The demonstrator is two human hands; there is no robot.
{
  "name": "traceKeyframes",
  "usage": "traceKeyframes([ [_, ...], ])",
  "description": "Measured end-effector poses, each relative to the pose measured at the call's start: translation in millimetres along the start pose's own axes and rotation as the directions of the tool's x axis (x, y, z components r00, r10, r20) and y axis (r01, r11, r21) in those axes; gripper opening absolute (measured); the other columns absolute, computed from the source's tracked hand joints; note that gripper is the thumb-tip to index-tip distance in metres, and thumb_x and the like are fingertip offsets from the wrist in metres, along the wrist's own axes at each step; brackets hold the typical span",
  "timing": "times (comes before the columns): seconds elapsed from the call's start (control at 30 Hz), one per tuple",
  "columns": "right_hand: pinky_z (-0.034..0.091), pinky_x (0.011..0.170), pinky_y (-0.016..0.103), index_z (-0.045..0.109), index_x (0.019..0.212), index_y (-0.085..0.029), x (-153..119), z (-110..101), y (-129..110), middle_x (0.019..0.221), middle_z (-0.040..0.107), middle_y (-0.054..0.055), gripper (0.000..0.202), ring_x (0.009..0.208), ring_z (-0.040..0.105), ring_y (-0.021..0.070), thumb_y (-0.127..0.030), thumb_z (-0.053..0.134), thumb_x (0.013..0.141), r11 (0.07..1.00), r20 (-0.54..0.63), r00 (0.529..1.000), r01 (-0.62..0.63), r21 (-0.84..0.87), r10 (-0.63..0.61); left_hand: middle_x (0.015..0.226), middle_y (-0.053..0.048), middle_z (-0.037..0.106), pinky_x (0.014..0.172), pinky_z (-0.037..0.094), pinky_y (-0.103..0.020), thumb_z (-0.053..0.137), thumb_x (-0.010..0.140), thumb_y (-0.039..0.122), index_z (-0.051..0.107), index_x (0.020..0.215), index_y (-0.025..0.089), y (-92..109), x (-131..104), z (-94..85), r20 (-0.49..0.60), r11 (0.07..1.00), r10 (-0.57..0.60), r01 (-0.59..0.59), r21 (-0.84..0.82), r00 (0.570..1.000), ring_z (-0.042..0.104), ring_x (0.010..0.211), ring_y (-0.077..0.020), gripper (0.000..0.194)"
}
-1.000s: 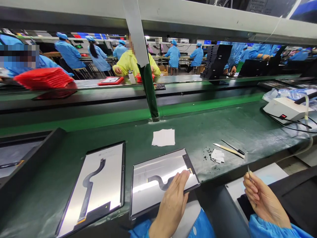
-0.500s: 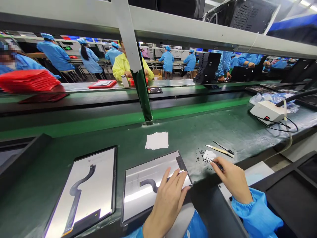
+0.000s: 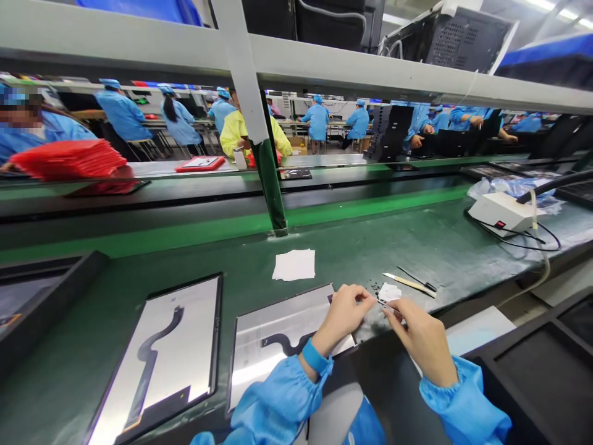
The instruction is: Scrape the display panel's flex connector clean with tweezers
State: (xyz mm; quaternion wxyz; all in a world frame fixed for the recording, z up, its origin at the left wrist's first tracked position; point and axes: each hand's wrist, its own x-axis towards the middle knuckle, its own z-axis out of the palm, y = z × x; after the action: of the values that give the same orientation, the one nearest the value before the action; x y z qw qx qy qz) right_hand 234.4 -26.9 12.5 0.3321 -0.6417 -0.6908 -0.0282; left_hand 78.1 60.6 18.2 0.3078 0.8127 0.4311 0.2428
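Note:
My right hand (image 3: 425,339) pinches a pair of thin metal tweezers (image 3: 385,305), their tips pointing left. Thumb and fingers closed, my left hand (image 3: 343,314) meets those tips; whatever it pinches is too small to make out. Below the left forearm lies a display panel (image 3: 264,364), silvery back up, with a dark flex cable (image 3: 278,340) partly covered by the arm. Small white paper pieces (image 3: 390,292) and black specks lie just beyond the tweezers. A knife with a yellowish handle (image 3: 412,284) and a thin black tool (image 3: 419,279) rest behind my right hand.
Another display panel (image 3: 194,334) lies to the left, beside a black tray (image 3: 88,269). White sheets (image 3: 294,264) sit behind the panels. A white device with cables (image 3: 503,213) stands at the right. A post (image 3: 269,185) rises from the bench; co-workers sit beyond.
My left hand has lifted off the panel and moved right to the tweezer tips, its fingers now pinched. My right hand has shifted slightly left, still holding the tweezers.

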Motion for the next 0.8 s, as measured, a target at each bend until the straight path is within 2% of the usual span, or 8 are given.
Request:
traceKeyframes([
  [0.2, 0.043, 0.057, 0.027, 0.063, 0.081, -0.026, -22, -2, 9, 0.074, 0.073, 0.004, 0.032, 0.065, 0.069, 0.0209, -0.05, 0.047, 0.096, 0.962, -0.025, 0.97, -0.234, 0.143, 0.24, 0.085, -0.002, 0.069, 0.084, 0.047, -0.038, 0.059, 0.098, 0.027, 0.067, 0.081, 0.018, -2, 6, 1.7, -0.047, 0.99, -0.021, 0.028, 0.139, 0.999, 0.063, 0.089, -0.0201, 0.021],
  [0.37, 0.049, 0.061, 0.027, 0.064, 0.079, -0.024, -36, -1, 8, 0.074, 0.072, 0.004, 0.036, 0.068, 0.068, 0.0216, -0.058, 0.056, 0.088, 0.8, 0.102, 0.897, -0.43, 0.418, 0.429, 0.083, -0.005, 0.07, 0.085, 0.041, -0.042, 0.06, 0.097, 0.029, 0.067, 0.074, 0.019, 3, 11, -2.0, -0.077, 0.957, 0.082, -0.057, 0.286, 0.994, 0.058, 0.092, -0.0251, 0.026],
  [0.5, 0.052, 0.066, 0.027, 0.068, 0.09, -0.023, -48, 8, 2, 0.082, 0.073, 0.005, 0.038, 0.077, 0.067, 0.0225, -0.059, 0.062, 0.085, 0.681, 0.118, 0.852, -0.484, 0.549, 0.511, 0.096, -0.008, 0.069, 0.087, 0.042, -0.044, 0.058, 0.096, 0.013, 0.067, 0.092, 0.018, 6, 3, -14.7, -0.102, 0.92, 0.158, -0.109, 0.376, 0.982, 0.058, 0.1, -0.0271, 0.011],
  [0.57, 0.054, 0.071, 0.028, 0.071, 0.1, -0.023, -57, 15, -4, 0.092, 0.075, 0.007, 0.039, 0.083, 0.069, 0.0236, -0.058, 0.065, 0.084, 0.642, 0.124, 0.835, -0.499, 0.582, 0.537, 0.108, -0.008, 0.068, 0.091, 0.043, -0.044, 0.059, 0.094, 0.009, 0.064, 0.108, 0.018, 4, -12, -24.5, -0.101, 0.904, 0.202, -0.146, 0.401, 0.974, 0.058, 0.108, -0.0279, 0.018],
  [0.63, 0.055, 0.071, 0.028, 0.074, 0.098, -0.024, -65, 22, -13, 0.091, 0.075, 0.007, 0.033, 0.083, 0.07, 0.0239, -0.054, 0.066, 0.085, 0.646, 0.139, 0.844, -0.492, 0.584, 0.517, 0.12, -0.01, 0.066, 0.097, 0.043, -0.046, 0.061, 0.093, 0.012, 0.059, 0.12, 0.017, -3, -35, -34.3, -0.101, 0.891, 0.239, -0.176, 0.419, 0.966, 0.056, 0.117, -0.0298, 0.027],
  [0.67, 0.055, 0.069, 0.027, 0.075, 0.093, -0.024, -69, 24, -18, 0.086, 0.074, 0.006, 0.028, 0.08, 0.07, 0.0233, -0.05, 0.065, 0.087, 0.673, 0.141, 0.869, -0.461, 0.578, 0.474, 0.122, -0.01, 0.066, 0.099, 0.042, -0.047, 0.061, 0.093, 0.014, 0.058, 0.121, 0.017, -9, -49, -38.4, -0.1, 0.885, 0.251, -0.186, 0.426, 0.963, 0.055, 0.12, -0.0305, 0.028],
  [0.73, 0.054, 0.065, 0.026, 0.076, 0.088, -0.025, -72, 29, -27, 0.078, 0.069, 0.005, 0.02, 0.072, 0.068, 0.0209, -0.039, 0.062, 0.091, 0.771, 0.131, 0.943, -0.325, 0.547, 0.305, 0.124, -0.01, 0.066, 0.101, 0.044, -0.048, 0.055, 0.098, 0.02, 0.056, 0.124, 0.016, -22, -77, -43.7, -0.085, 0.849, 0.332, -0.258, 0.461, 0.94, 0.055, 0.124, -0.0312, 0.027],
  [0.8, 0.052, 0.06, 0.024, 0.076, 0.094, -0.025, -71, 33, -32, 0.078, 0.065, 0.004, 0.017, 0.066, 0.064, 0.0175, -0.027, 0.059, 0.093, 0.877, 0.105, 0.992, -0.114, 0.467, 0.073, 0.126, -0.01, 0.067, 0.103, 0.046, -0.049, 0.047, 0.102, 0.024, 0.056, 0.126, 0.016, -36, -103, -45.1, -0.067, 0.796, 0.417, -0.329, 0.508, 0.907, 0.056, 0.127, -0.0307, 0.026],
])
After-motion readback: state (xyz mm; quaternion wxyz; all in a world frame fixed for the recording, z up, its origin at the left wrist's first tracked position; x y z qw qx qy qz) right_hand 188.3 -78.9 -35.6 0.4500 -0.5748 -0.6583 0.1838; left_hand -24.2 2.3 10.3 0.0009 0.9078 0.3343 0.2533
